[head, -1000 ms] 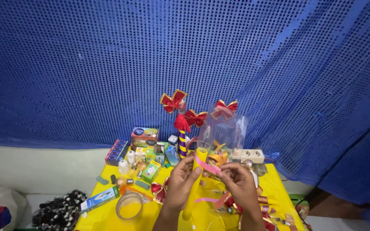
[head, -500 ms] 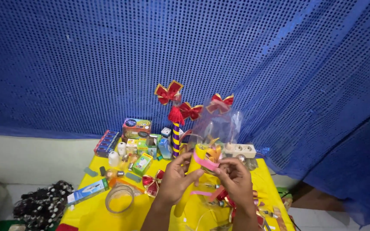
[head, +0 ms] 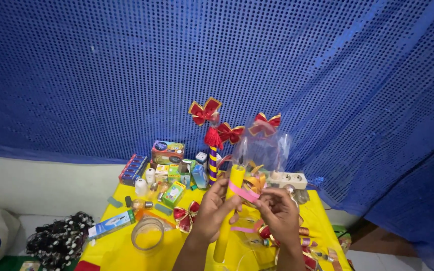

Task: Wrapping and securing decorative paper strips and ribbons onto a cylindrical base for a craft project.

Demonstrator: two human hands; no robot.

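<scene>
Left hand (head: 216, 213) clamped on yellow tube (head: 228, 211), right hand (head: 279, 213) pinching pink ribbon (head: 242, 191), tube base hidden.

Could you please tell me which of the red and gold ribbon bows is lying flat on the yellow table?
The red and gold ribbon bow just left of the left hand lies on the yellow table; the other three bows stand raised near the blue curtain.

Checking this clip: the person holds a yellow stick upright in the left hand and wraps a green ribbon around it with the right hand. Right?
Not quite: the ribbon is pink, not green. The head view shows the left hand holding the yellow stick upright while the right hand pulls the pink ribbon around it.
</scene>
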